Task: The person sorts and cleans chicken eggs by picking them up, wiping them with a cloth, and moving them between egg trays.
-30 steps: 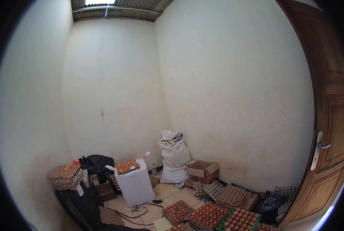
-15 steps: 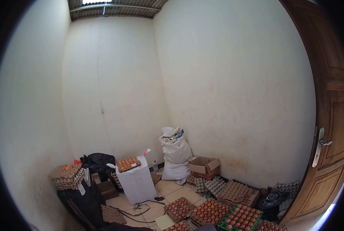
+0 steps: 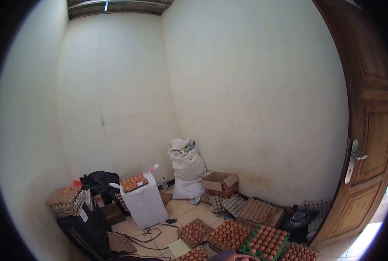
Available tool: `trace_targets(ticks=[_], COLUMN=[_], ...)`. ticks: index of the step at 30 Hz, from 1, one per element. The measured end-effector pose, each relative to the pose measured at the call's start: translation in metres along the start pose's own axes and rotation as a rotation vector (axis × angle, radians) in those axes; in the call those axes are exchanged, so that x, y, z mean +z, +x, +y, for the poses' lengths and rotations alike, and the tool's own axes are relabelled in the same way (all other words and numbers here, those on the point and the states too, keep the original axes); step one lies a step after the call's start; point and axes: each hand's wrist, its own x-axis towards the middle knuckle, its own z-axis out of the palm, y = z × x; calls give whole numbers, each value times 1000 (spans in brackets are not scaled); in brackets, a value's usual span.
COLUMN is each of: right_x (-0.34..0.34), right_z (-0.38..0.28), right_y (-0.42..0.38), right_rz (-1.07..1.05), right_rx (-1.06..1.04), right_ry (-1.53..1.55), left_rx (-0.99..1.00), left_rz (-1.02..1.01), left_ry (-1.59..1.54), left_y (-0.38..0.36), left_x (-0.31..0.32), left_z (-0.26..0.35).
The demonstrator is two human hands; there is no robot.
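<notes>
At the bottom edge, just in front of the green egg tray (image 3: 263, 257), a sliver of skin shows, seemingly my right hand (image 3: 247, 258). Its fingers are mostly cut off, so what it holds, if anything, is hidden. My left hand is out of view. Brown eggs fill the green tray and the cardboard trays beside it: one tray (image 3: 229, 234) to its left, another (image 3: 195, 232) farther left, one (image 3: 299, 253) at its right and one (image 3: 196, 254) at the bottom. A pale yellow square (image 3: 179, 248) lies on the floor near them.
A white-covered stand (image 3: 145, 203) bears an egg tray (image 3: 134, 183). Behind are a white sack (image 3: 188, 174) and an open carton (image 3: 220, 182). Stacked trays (image 3: 66, 201) stand left; empty trays (image 3: 255, 210) lie along the right wall. Cables (image 3: 148, 237) cross the floor. A wooden door (image 3: 359, 174) is at right.
The view has turned slightly right and down, so the room's contents appear shifted left. The sliver of skin has come into view at the bottom edge.
</notes>
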Motion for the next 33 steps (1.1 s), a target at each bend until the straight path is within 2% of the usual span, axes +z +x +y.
trace_targets(ticks=[4, 6, 9, 12, 14, 16, 18, 19, 21, 22, 24, 26, 29, 30, 32, 33], right_x=[16, 13, 19, 22, 18, 10, -7, -19, -44, -64, -118, -143, -203, -222, -275, -282], right_z=[-31, -48, -49, -56, -62, -86, -110, -111, -128, -141, -161, -183, -165, -149, -88, -67], right_y=[4, 3, 2, 1, 1, 0, 0, 0, -6, -9, -34, -61, -116, -135, -180, -197], right_rz=[-114, -198, -156, -24, 68, 199, 348, 442, 650, 644, 854, 1007, 1194, 1208, 1168, 1267], right_rx=[16, 152, 61, 25, -11, 40, 32, -51, -50, 86, -90, -17, -60, -134, -175, -90], right_ry=[-141, -205, -348, -513, -592, -522, -470, -417, -377, -34, 272, 355, 323, 447, 527, 462], left_rx=[-64, -120, -191, -202, -296, -301, -201, -111, 98, 159, 286, 239, 225, 228, 203, 190], left_rz=[-37, -65, -119, -145, -193, -148, -103, -94, -68, -65, -66, -74, -42, -26, -41, -46], left_ry=[-152, -257, -408, -380, -339, -305, -120, 79, 461, 612, 909, 925, 953, 965, 992, 1007], left_y=[-8, -20, -25, -30, -23, -23, -17, -12, 0, 5, 12, 13, 20, 21, 27, 31], left_x=[8, 11, 9, 13, 3, 8, 7, -1, -21, -34, -50, -54, -40, -33, -25, -22], left_z=[-6, 17, 27, 48, 33, 44, 46, 38, 19, 15, 4, -8, -16, -17, -12, -10])
